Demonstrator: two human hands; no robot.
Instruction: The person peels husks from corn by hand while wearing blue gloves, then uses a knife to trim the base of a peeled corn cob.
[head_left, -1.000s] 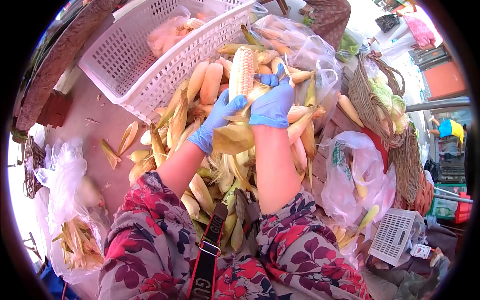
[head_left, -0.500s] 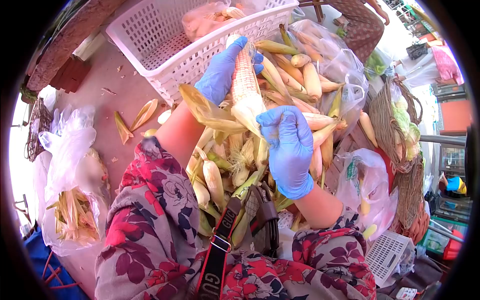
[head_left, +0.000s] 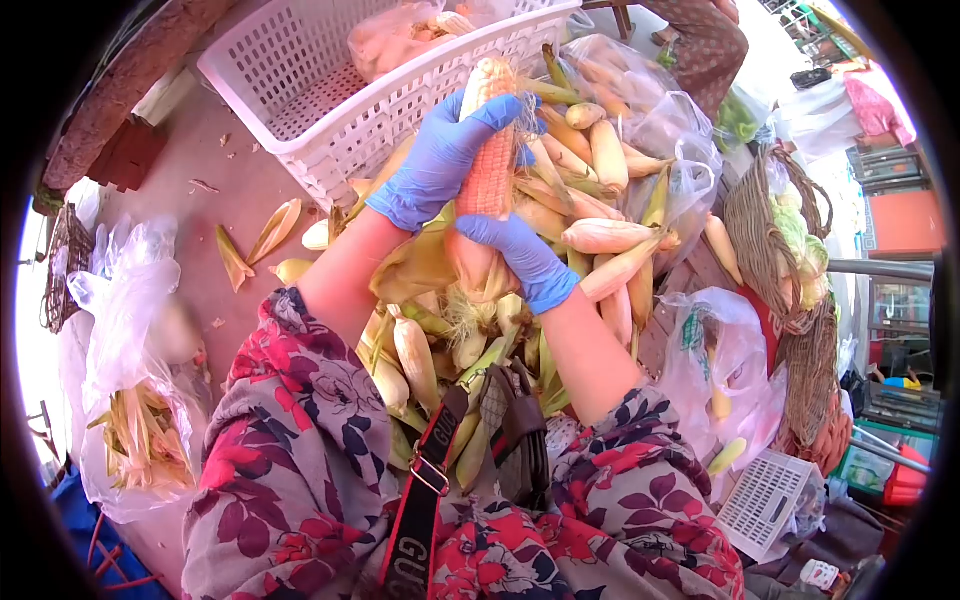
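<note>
Head cam view from my end: both blue-gloved hands are on one ear of corn (head_left: 487, 185), out front over the pile. Left hand (head_left: 438, 160) wraps the upper half, fingers curled round it. Right hand (head_left: 522, 255) grips the lower end, thumb side against the kernels; its far fingers are hidden, so I can't tell how they sit. Ear leans a bit right at the tip — kernels bare, husk (head_left: 415, 265) hanging open around the base, loose silk near the top.

Under and beyond the hands I see a heap of ears in husk (head_left: 417, 360). White crate (head_left: 400, 112) stands just beyond, bagged corn (head_left: 400, 42) inside. Left on the floor: plastic bag with husks (head_left: 145, 440). Right: woven basket (head_left: 752, 235) holding leafy greens (head_left: 803, 245) — small white crate (head_left: 765, 500) nearer me.
</note>
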